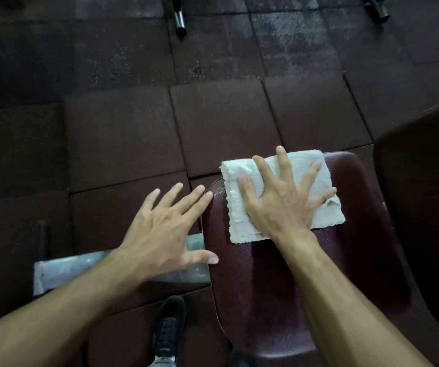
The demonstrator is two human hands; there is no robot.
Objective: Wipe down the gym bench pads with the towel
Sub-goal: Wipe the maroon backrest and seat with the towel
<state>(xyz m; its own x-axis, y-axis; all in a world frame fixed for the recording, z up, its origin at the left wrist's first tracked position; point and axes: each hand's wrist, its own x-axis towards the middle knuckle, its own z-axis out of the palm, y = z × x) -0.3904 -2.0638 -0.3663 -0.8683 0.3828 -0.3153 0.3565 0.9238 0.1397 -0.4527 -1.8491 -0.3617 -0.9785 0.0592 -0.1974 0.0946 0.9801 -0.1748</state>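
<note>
Seat pad [279,300]: maroon vinyl, tapering away from the viewer; used below as the landmark. Surface looks speckled with moisture, judged from the sheen.

Nearest, at the pad's near-left corner: a dark laced shoe [169,327] on the floor.

Left of the pad, touching its left edge: a flat steel frame bar [62,271].

Left hand [165,231]: hangs over the bar just beside the pad's left edge, fingers straight and spread, holding nothing. Fingertips reach the pad's rim; contact cannot be told.

Right hand [282,197]: flat on the folded white towel [239,215], fingers splayed, pressing it down rather than clutching it.

Towel lies on the far end of the pad, its far-left corner overhanging the rim.

Right of the pad, close alongside: a second dark pad [425,207], probably the backrest.

Beyond the pad: dark rubber floor tiles [123,133], then two metal bar ends [180,21] well apart at the far edge.

Risks (judgement): with only a flat palm on it, the towel could bunch or slide off the far rim on an outward stroke. The near half and the second pad could be missed. Leaning weight on a damp pad could make the palm slip.
</note>
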